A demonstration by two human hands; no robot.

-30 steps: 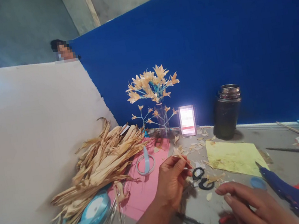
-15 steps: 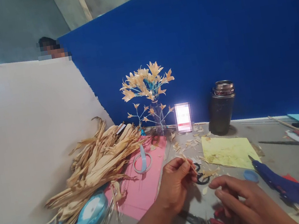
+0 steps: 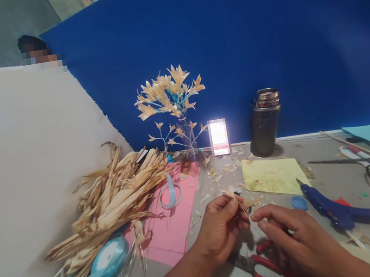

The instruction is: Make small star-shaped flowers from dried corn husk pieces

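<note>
My left hand (image 3: 220, 229) pinches a small dried-husk flower on a thin stick (image 3: 237, 201) between thumb and fingers. My right hand (image 3: 292, 238) has its fingertips at the lower end of the same stick, fingers curled together. Under both hands lie red-handled pliers (image 3: 262, 269) on the grey table. A pile of dried corn husks (image 3: 117, 196) lies to the left on pink paper (image 3: 173, 227). A vase of finished husk flowers (image 3: 171, 98) stands at the back against the blue board.
A dark metal flask (image 3: 265, 121), yellow paper (image 3: 271, 176), a blue glue gun (image 3: 340, 212), a blue cap (image 3: 299, 203), blue ribbon rolls (image 3: 105, 258) and husk scraps lie around. A white board leans at left; another person's head (image 3: 34, 50) shows behind it.
My right hand has risen from the pliers and come up to the stick held by my left hand. The view has shifted, moving everything left and down.
</note>
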